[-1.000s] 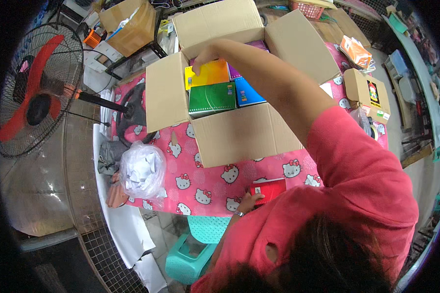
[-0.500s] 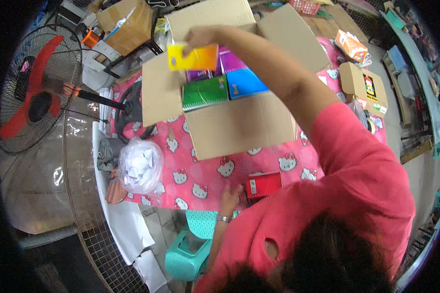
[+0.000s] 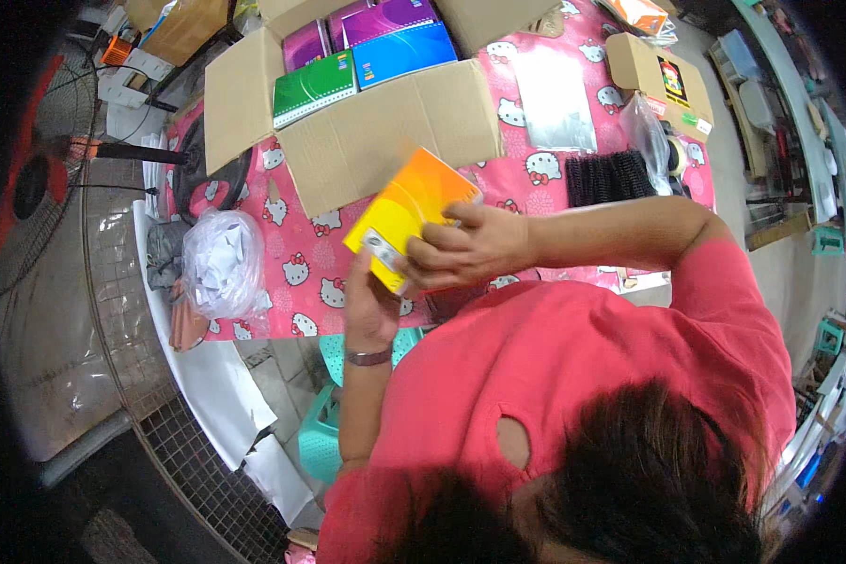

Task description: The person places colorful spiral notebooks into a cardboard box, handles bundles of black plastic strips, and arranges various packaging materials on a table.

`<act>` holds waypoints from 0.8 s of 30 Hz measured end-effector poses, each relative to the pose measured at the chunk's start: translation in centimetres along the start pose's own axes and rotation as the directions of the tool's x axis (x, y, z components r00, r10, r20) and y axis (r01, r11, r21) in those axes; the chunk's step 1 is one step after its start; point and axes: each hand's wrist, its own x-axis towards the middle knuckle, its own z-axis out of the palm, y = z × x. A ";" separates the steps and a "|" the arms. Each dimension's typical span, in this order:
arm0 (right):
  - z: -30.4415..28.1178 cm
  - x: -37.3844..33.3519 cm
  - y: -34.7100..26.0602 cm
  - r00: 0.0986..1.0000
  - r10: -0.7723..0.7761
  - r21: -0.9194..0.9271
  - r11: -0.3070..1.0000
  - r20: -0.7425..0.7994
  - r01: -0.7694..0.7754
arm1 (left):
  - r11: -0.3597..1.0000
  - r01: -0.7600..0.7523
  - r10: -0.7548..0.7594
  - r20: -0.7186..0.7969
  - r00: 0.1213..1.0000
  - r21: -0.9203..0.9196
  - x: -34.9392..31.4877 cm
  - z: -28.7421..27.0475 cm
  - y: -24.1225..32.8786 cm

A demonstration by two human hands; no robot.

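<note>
A yellow-and-orange notebook (image 3: pixel 412 199) is held tilted in front of my chest, above the table's near side. My right hand (image 3: pixel 470 246) has its fingers curled over the notebook's right edge. At the lower left corner, my left hand (image 3: pixel 371 305) grips it, thumb on the cover; its other fingers are mostly hidden. Beyond stands an open cardboard box (image 3: pixel 395 127) with a green notebook (image 3: pixel 315 89), a blue notebook (image 3: pixel 406 54) and purple notebooks (image 3: pixel 385 21) inside.
On the pink patterned tablecloth (image 3: pixel 296 268) lie a clear bag of paper scraps (image 3: pixel 224 263), black binding coils (image 3: pixel 611 179), clear sheets (image 3: pixel 555 99) and a small cardboard box (image 3: pixel 663 80). A fan (image 3: pixel 42 179) stands at left, with a teal stool (image 3: pixel 320 432) below the table.
My right hand has brought the yellow-and-orange notebook from above the box toward my chest. My left hand has risen from beside the red notebook to grip it. The view has shifted, showing the coils.
</note>
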 end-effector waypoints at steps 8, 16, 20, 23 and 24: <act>-0.9 -4.7 2.3 0.979 -0.184 0.759 0.649 0.088 0.054 | 0.979 0.049 -0.072 0.114 0.991 0.196 3.2 -6.0 -5.5; 4.4 8.7 18.0 0.787 0.561 0.792 0.345 0.256 -0.503 | 0.643 0.172 -0.326 0.065 0.943 0.746 6.0 -9.0 -7.4; 15.0 12.5 23.5 0.691 0.525 0.515 0.463 0.496 -0.721 | 0.489 0.262 -0.332 -0.100 0.938 0.832 5.9 -6.5 -6.7; 20.6 13.9 22.6 0.648 0.239 0.446 0.555 0.723 -0.702 | 0.257 0.026 -0.087 -0.003 0.996 0.966 5.3 -8.0 -7.5; 21.6 14.1 22.6 0.535 0.079 0.424 0.517 0.841 -0.743 | 0.051 -0.121 0.077 0.117 0.990 0.991 5.5 -8.9 -8.4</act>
